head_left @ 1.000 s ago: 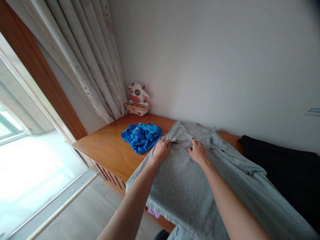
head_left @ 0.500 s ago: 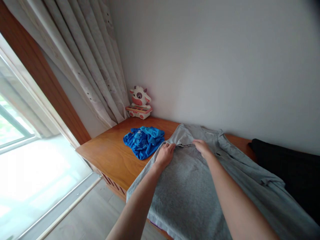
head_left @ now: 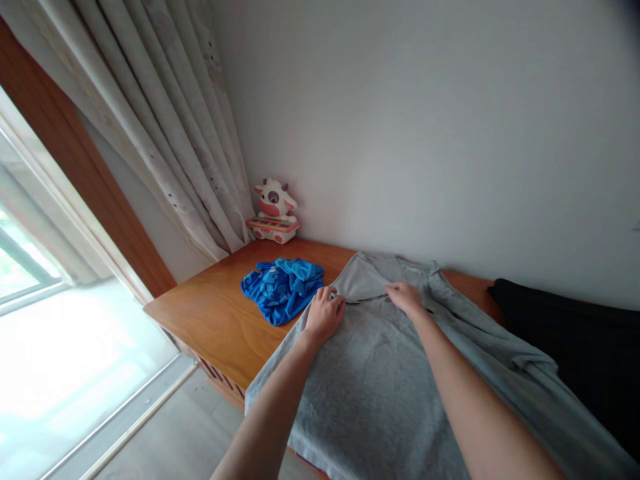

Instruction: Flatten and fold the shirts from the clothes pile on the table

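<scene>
A grey garment lies spread over the wooden top, its near part reaching the front edge. My left hand has its fingers curled on the garment's left side, closed on the cloth. Further right, my right hand pinches the edge of an opening in the same cloth. Between the two hands a dark line of that opening runs nearly straight. Just left of the garment sits a crumpled blue cloth, which neither hand touches.
A cow-shaped toy with a keyboard stands in the back corner beside the curtain. Black cloth lies at the right. Behind is a plain wall, and at the left a bright window.
The opening's edge between my hands is drawn straighter. My left hand sits slightly lower on the cloth. The whole view has shifted a little.
</scene>
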Action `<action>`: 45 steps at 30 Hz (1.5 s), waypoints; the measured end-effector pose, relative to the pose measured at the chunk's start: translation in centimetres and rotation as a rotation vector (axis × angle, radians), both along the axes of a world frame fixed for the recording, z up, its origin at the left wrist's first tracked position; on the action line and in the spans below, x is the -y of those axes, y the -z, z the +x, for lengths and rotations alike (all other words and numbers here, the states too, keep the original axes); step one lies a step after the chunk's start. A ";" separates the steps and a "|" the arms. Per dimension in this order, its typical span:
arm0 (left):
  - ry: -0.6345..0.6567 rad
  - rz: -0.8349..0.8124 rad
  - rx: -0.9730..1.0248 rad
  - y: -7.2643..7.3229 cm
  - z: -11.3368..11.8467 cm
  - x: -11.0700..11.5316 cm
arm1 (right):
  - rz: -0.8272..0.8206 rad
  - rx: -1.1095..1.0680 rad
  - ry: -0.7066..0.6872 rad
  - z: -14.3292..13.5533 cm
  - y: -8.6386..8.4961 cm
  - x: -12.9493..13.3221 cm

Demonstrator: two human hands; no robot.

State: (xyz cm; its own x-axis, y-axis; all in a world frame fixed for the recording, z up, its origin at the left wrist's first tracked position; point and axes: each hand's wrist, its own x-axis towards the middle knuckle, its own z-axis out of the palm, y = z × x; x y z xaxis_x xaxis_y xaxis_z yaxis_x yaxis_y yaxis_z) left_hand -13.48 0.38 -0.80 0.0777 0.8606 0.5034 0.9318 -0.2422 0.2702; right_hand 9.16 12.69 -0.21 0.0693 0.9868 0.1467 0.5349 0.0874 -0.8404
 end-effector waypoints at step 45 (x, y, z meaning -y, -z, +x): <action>0.116 -0.186 -0.105 -3.0 3.3 -11.4 | 0.228 0.656 -0.310 -0.5 1.2 11.0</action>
State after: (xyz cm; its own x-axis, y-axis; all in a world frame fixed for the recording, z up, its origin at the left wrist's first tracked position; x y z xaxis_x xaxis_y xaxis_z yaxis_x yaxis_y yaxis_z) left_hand -10.20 11.78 2.15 0.2247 0.9200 0.3211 0.9262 -0.3040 0.2229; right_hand 8.62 1.67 -1.43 -0.3778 0.8872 0.2648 0.8414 0.4483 -0.3017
